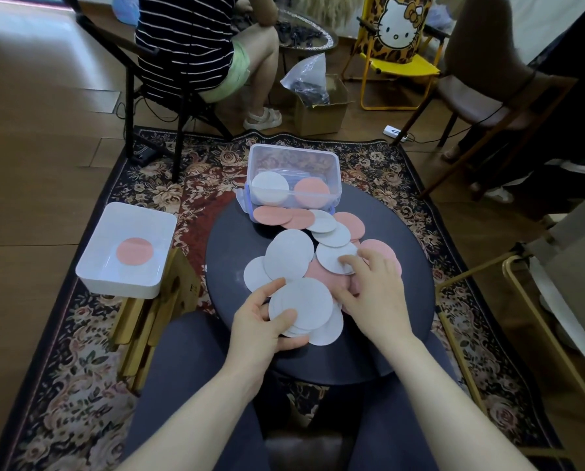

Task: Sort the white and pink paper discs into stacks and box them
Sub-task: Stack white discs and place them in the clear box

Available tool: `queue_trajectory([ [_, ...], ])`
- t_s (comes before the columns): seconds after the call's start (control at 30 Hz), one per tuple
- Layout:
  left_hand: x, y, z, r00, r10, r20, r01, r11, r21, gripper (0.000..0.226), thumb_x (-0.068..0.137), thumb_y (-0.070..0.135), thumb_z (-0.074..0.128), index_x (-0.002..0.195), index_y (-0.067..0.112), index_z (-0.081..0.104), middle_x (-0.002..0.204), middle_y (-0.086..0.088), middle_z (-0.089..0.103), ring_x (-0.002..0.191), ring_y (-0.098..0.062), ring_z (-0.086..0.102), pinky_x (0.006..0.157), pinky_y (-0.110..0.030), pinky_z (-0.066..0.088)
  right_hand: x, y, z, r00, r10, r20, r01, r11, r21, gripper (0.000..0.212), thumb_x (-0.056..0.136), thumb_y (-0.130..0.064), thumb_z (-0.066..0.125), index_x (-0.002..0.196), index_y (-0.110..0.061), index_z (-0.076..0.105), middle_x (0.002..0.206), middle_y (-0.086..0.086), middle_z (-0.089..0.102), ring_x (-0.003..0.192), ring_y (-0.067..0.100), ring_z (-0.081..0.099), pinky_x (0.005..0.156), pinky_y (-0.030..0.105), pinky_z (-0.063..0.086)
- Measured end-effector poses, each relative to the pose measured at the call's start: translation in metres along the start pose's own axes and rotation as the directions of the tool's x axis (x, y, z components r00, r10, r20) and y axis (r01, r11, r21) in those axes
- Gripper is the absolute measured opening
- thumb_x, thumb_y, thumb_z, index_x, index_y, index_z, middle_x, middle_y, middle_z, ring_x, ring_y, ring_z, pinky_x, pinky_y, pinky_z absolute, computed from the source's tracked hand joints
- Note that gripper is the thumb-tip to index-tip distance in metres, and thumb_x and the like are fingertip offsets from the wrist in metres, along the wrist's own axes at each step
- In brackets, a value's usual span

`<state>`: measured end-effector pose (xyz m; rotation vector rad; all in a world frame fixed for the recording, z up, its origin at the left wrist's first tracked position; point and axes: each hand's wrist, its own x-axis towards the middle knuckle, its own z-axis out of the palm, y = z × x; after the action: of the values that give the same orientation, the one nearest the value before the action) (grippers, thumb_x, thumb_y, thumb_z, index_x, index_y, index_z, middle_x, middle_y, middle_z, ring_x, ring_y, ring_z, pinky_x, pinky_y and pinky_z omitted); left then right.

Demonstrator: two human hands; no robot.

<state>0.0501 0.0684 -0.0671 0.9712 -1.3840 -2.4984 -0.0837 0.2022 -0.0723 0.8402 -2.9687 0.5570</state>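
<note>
White and pink paper discs lie scattered over a small round dark table (pixel 410 334). My left hand (pixel 263 321) grips a fanned stack of white discs (pixel 306 305) at the table's near edge, thumb on top. My right hand (pixel 372 287) reaches over the pile, its fingertips touching a loose white disc (pixel 331 256) that lies on pink discs (pixel 321 271). A clear plastic box (pixel 294 158) at the table's far edge holds one white disc stack (pixel 270 188) and one pink disc stack (pixel 312 192). More pink discs (pixel 272 215) lie just in front of it.
A white tray (pixel 94 273) with one pink disc (pixel 134 252) sits on a wooden stool to the left. A person in a striped top sits on a chair behind. A cardboard box (pixel 321 113), a yellow chair (pixel 399 66) and a patterned rug (pixel 80 385) surround the table.
</note>
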Motion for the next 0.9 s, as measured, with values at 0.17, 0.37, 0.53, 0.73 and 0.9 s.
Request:
queue_trajectory([
  [0.17,-0.002,0.000,0.003,1.000,0.016,-0.016,-0.016,1.000,0.003,0.043,0.086,-0.006,0.062,0.121,0.018,0.060,0.112,-0.009,0.069,0.095,-0.024,0.069,0.059,-0.031,0.059,-0.013,-0.003,0.000,0.997,-0.024,-0.079,0.027,0.999,0.029,0.025,0.077,-0.033,0.071,0.095,-0.020,0.059,0.110,-0.006,0.058,0.091,0.021,0.043,0.073,0.030,0.027],
  [0.37,-0.004,0.002,0.004,0.999,0.025,-0.031,-0.024,1.000,0.005,0.036,0.086,-0.003,0.064,0.112,0.022,0.064,0.108,-0.006,0.072,0.094,-0.024,0.070,0.059,-0.035,0.059,-0.015,-0.011,-0.014,0.998,0.068,-0.017,-0.066,0.991,0.116,0.045,0.079,-0.043,0.068,0.116,-0.021,0.057,0.105,-0.010,0.059,0.097,0.018,0.045,0.076,0.032,0.036],
  [0.53,-0.004,0.002,0.004,0.999,0.024,-0.039,-0.024,1.000,0.015,0.037,0.086,-0.003,0.064,0.114,0.021,0.063,0.109,-0.006,0.071,0.094,-0.025,0.070,0.059,-0.036,0.059,-0.020,-0.009,-0.021,0.989,0.148,0.020,-0.149,0.973,0.174,0.014,0.086,-0.036,0.053,0.087,-0.023,0.060,0.073,-0.010,0.049,0.079,0.019,0.046,0.056,0.030,0.031],
  [0.73,-0.004,0.002,0.005,0.999,0.019,-0.039,-0.019,1.000,0.007,0.038,0.087,-0.003,0.064,0.118,0.019,0.062,0.109,-0.005,0.071,0.094,-0.027,0.069,0.057,-0.033,0.058,-0.013,0.008,-0.028,0.944,0.322,-0.072,-0.269,0.878,0.396,0.029,0.091,-0.020,0.049,0.066,-0.009,0.039,0.056,0.010,0.045,0.056,0.029,0.038,0.053,0.040,0.033],
  [0.9,-0.004,0.002,0.005,0.999,0.023,-0.039,-0.021,0.999,0.030,0.035,0.086,-0.001,0.065,0.109,0.025,0.064,0.105,-0.002,0.072,0.091,-0.024,0.071,0.057,-0.033,0.058,-0.018,0.010,-0.035,0.899,0.436,-0.040,-0.259,0.602,0.755,0.014,0.092,-0.016,0.059,0.078,-0.018,0.061,0.063,0.000,0.058,0.056,0.010,0.051,0.058,0.029,0.041],
])
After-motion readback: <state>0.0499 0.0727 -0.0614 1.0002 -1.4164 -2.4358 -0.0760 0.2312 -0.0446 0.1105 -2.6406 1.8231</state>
